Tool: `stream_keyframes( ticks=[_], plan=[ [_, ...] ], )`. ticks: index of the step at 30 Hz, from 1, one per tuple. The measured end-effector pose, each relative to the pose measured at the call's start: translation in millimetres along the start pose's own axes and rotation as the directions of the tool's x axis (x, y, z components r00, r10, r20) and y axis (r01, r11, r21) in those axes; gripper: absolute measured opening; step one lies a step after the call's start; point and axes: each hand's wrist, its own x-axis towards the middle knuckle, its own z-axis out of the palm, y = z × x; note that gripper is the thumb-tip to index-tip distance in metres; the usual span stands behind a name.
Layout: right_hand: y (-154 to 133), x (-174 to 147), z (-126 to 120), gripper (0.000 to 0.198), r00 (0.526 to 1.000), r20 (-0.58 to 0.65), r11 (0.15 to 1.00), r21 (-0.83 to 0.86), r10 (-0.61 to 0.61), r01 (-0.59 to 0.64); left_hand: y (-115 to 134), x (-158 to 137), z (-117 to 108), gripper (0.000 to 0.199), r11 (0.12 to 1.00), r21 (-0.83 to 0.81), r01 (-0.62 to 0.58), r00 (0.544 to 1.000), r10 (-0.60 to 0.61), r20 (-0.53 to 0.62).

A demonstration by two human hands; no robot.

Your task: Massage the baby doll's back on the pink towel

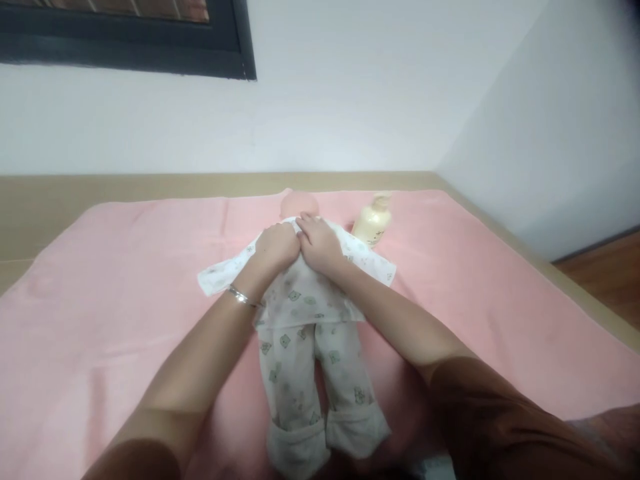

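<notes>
A baby doll lies on its back or front, I cannot tell which, its bald pink head [295, 202] pointing away from me. It wears a white patterned shirt [305, 297] with both sleeves spread outward, and matching trousers [290, 373] with turned-up cuffs. My left hand [278, 248] is closed at the shirt's upper front, just below the head. Pressed against it, my right hand [321, 245] has its fingers bent over the collar area. Both hands grip the cloth there; the fingertips are partly hidden.
A cream pump bottle [373, 221] stands tilted in view beside the doll's right-hand sleeve. Under everything is a pink sheet [150, 280] on a bed with a tan edge [350, 181]. White walls rise behind and at right; a dark window frame [125, 40] is at upper left.
</notes>
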Motion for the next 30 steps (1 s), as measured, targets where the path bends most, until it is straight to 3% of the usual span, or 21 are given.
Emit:
stream_keyframes(
  ticks=[10, 16, 21, 26, 30],
  plan=[
    [7.0, -7.6, 8.3, 0.053, 1.000, -0.013, 0.999, -0.036, -0.025, 0.025, -3.8, -10.3, 32.2, 0.036, 0.999, 0.013, -0.049, 0.970, 0.051, -0.239],
    [9.2, -4.1, 3.6, 0.052, 0.999, 0.033, 1.000, -0.023, -0.004, 0.005, -12.8, -5.6, 46.2, 0.041, 0.947, -0.318, -0.049, 0.929, -0.074, -0.363],
    [1.5, -7.5, -3.5, 0.057, 0.997, 0.048, 0.995, -0.084, 0.064, -0.059, -19.4, -4.0, 52.2, 0.045, 0.891, -0.445, -0.085, 0.912, -0.110, -0.394],
    [-27.0, -32.9, -2.0, 0.055, 0.998, 0.040, 0.980, -0.190, -0.050, 0.057, -25.9, -4.5, 59.0, 0.045, 0.797, -0.592, -0.118, 0.902, -0.164, -0.400],
    [-38.6, -42.4, 1.9, 0.057, 0.987, 0.060, 0.971, -0.180, -0.150, 0.158, -29.5, -5.7, 63.8, 0.045, 0.725, -0.674, -0.145, 0.893, -0.198, -0.405]
  ],
)
